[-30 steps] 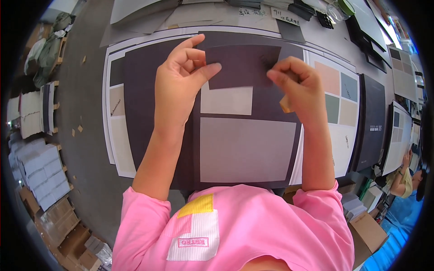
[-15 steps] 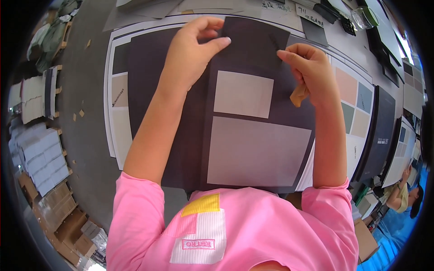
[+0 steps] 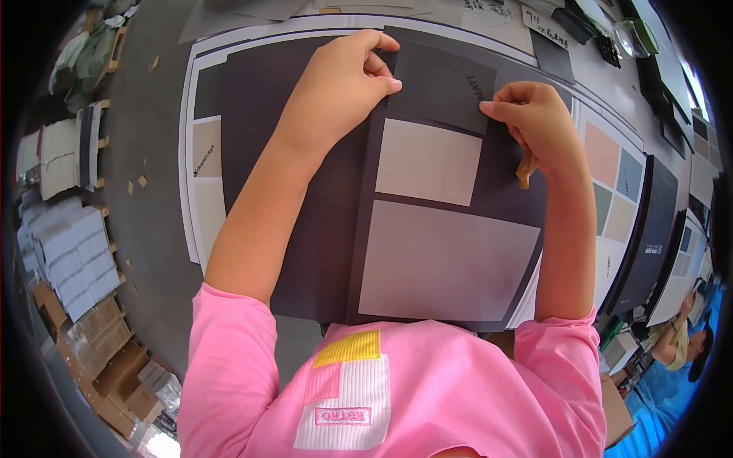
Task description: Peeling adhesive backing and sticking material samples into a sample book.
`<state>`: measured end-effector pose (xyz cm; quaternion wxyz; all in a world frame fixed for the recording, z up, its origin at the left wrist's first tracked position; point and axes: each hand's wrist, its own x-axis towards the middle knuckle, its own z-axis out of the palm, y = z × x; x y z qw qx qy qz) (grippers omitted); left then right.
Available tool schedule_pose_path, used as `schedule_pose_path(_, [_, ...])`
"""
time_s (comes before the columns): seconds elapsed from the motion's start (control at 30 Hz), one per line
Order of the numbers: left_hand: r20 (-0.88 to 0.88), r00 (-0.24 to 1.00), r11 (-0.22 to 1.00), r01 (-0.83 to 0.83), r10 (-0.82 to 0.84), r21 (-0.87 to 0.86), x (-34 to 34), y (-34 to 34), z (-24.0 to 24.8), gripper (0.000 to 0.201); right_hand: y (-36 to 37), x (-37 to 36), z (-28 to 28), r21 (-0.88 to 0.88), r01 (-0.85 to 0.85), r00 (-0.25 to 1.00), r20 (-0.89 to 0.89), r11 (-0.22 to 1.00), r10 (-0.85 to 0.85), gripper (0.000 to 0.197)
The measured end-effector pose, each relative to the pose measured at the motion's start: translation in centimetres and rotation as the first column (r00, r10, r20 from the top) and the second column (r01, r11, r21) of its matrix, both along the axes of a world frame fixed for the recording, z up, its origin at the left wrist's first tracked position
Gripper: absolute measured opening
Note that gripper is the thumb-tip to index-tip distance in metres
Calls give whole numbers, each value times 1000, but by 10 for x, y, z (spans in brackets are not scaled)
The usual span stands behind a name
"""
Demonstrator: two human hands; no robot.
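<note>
A dark grey sample card [image 3: 439,88] lies nearly flat at the top of a dark folder page [image 3: 366,263]. My left hand [image 3: 343,91] pinches the card's upper left edge between thumb and fingers. At its right edge, my right hand [image 3: 538,118] has thumb and forefinger closed on the card. A crumpled tan scrap [image 3: 524,169] hangs from that hand's curled lower fingers. Below the dark card are a pale beige card [image 3: 429,162] and a larger mauve-grey card [image 3: 450,259]. The folder's left leaf [image 3: 263,107] is plain and dark.
White boards with colour swatches [image 3: 603,149] stick out beneath the folder on both sides. A closed dark binder [image 3: 645,229] stands at right. Loose sheets, a glass jar [image 3: 634,38] and dark boards lie farther back. Stacked bundles [image 3: 76,256] and cartons sit left; another person [image 3: 676,336] works far right.
The dark grey card has come down flatter onto the page, and its surface and lettering show more clearly. Both hands stay at its edges, and the right hand has shifted slightly right and down.
</note>
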<state>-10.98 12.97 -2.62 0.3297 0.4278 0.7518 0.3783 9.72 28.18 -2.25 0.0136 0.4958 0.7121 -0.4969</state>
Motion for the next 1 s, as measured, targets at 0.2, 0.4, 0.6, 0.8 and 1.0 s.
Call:
schedule_pose_path(0.2, [7, 1000, 1000, -11, 11, -12, -2, 0, 2, 45, 1, 0, -1, 6, -11, 1000, 2, 1000, 11, 22])
schedule_pose_path(0.4, [-10, 1000, 999, 8, -9, -44, -3, 3, 3, 51, 1, 0, -1, 13, -14, 1000, 9, 1000, 14, 22])
schedule_pose_path(0.6, [-19, 1000, 999, 10, -11, -33, -3, 3, 0, 51, 2, 1, -3, 1, -14, 1000, -2, 1000, 14, 22])
schedule_pose_path(0.8, [-35, 999, 1000, 6, -6, -22, 0, 2, 4, 52, -1, 0, -2, 36, -9, 1000, -11, 999, 10, 22])
schedule_pose_path(1.0, [-28, 1000, 1000, -4, 4, -22, 1, 1, 3, 52, 0, 0, -4, 39, -18, 1000, 0, 999, 18, 22])
